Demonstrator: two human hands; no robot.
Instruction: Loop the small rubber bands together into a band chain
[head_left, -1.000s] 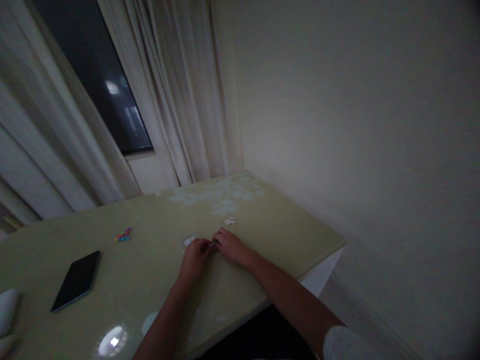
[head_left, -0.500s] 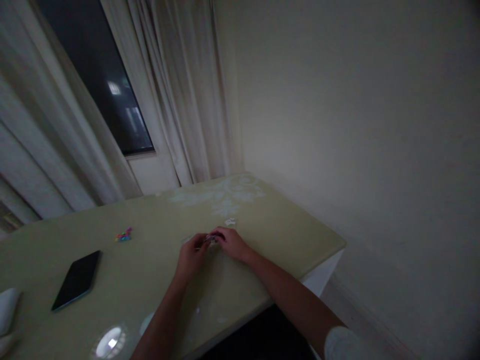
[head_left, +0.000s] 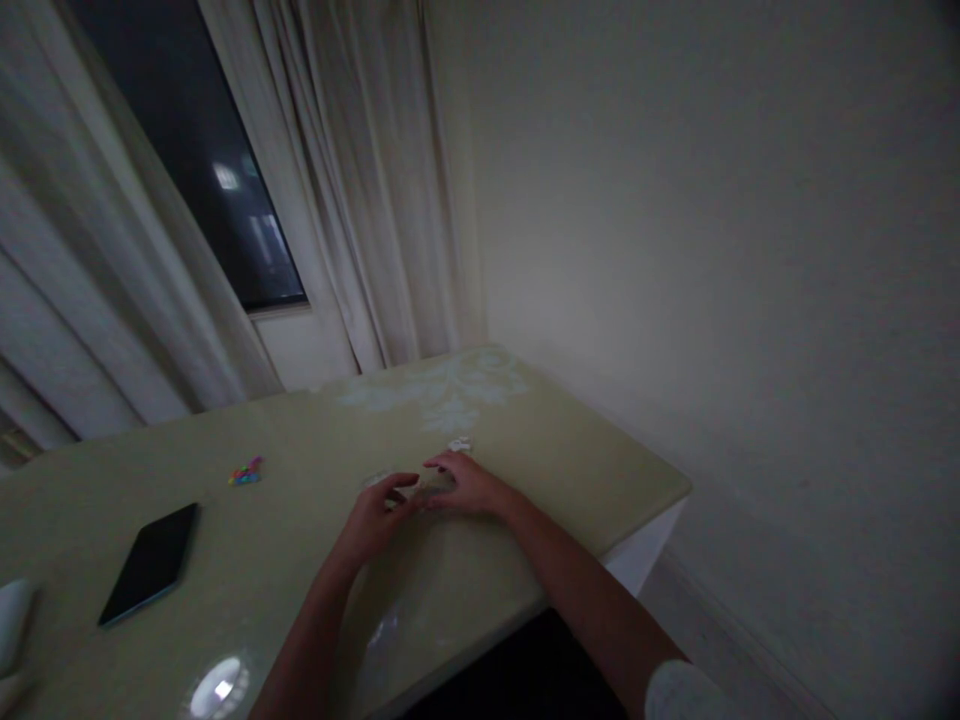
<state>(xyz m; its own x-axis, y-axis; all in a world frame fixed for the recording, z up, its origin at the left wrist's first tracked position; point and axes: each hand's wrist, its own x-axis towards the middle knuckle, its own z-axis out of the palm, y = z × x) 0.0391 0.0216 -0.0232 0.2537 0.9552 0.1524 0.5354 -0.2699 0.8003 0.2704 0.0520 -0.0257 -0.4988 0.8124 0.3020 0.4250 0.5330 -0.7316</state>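
My left hand (head_left: 377,517) and my right hand (head_left: 469,486) rest low over the table, facing each other with fingers curved and apart. Between the fingertips lies a small pale, see-through item (head_left: 426,492), too dim to name. Neither hand appears to grip it. Just beyond the right hand is a little group of white pieces (head_left: 460,443). A faint clear flat thing (head_left: 376,478) shows past the left hand's fingers, partly hidden by them.
On the cream table (head_left: 300,560) sit a small pile of bright coloured pieces (head_left: 246,472) and a dark tablet (head_left: 152,563). A white object (head_left: 13,620) is cut off at the left edge. Curtains (head_left: 375,200) and a wall (head_left: 675,250) stand behind.
The fingers of both hands, earlier pinched together around a small shiny item, have spread apart. The hands have come slightly lower and nearer to me.
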